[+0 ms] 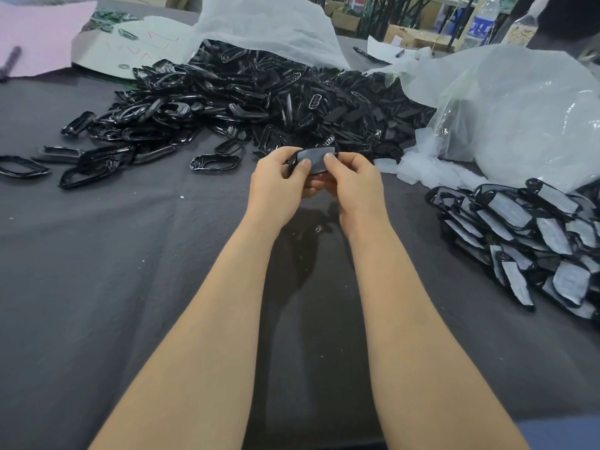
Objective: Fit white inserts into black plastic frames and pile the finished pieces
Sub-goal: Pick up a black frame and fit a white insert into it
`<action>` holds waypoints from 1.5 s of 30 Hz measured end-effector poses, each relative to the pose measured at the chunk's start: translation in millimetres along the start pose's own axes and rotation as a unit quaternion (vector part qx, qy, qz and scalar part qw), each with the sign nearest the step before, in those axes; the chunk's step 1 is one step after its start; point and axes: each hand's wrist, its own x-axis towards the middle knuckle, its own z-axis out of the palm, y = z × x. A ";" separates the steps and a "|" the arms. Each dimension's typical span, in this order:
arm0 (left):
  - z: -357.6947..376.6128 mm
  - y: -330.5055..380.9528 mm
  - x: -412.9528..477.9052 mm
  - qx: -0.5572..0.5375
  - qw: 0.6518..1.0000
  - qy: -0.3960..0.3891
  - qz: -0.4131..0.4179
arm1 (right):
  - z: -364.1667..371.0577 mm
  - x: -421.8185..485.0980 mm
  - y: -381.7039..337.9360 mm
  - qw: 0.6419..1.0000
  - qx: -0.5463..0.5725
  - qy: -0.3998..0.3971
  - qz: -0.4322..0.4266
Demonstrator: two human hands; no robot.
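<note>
Now the left hand (279, 177) and right hand (352, 180) pinch one black frame (293, 164) above the desk (130, 271), thumbs pressing its white insert (316, 160) home. Next, probably, it joins the finished pile (526, 241) at right.

Dark-clothed table (130, 271) under loose black frames (246, 92), finished pieces (519, 241), plastic bags (519, 108)

1 wide-angle view, taken from the person's head, faces forward and down across the dark surface (130, 287). The left hand (279, 185) and right hand (355, 186) sit near the lens, just above centre. The room beyond fills the top edge.
</note>
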 end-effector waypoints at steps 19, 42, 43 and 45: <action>-1.3 -1.3 0.5 -0.009 1.000 0.023 -0.002 | 0.4 -4.7 1.3 0.984 -0.156 -0.023 -0.080; -0.4 -1.2 0.0 -0.038 0.999 -0.014 -0.011 | 0.0 -2.4 -2.7 0.999 -0.047 -0.002 -0.016; -0.1 -1.1 -0.1 -0.038 0.999 -0.016 -0.012 | 0.0 -1.9 -2.2 0.999 -0.046 -0.001 -0.012; -0.2 -1.0 0.0 -0.039 0.999 -0.017 -0.014 | 0.3 -1.5 -1.0 0.999 -0.037 -0.002 -0.009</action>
